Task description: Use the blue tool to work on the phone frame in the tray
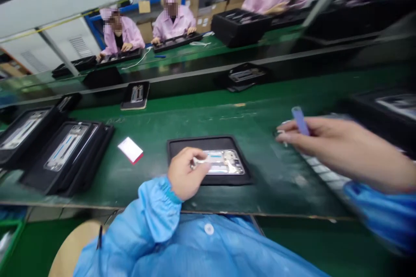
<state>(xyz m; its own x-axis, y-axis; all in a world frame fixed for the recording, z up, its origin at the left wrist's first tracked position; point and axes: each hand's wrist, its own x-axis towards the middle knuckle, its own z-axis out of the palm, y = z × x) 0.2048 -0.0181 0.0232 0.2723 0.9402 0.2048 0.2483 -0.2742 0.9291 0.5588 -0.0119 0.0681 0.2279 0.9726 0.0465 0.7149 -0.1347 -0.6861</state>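
In front of me a phone frame with silvery inner parts and a blue strip lies in a black foam tray. Over its left end is my left hand, thumb and forefinger curled towards each other; a whitish bit shows between them, too unclear to name. My right hand is raised to the right of the tray, fingers closed. A flat purple strip sticks up from its grip. Something small, dark and whitish shows at its fingertips, blurred.
A white card with a red edge lies left of the tray. Stacked black trays with phone frames stand farther left. Under my right forearm is a pale gridded sheet or tray. More trays stand right. Co-workers in pink sit across the bench.
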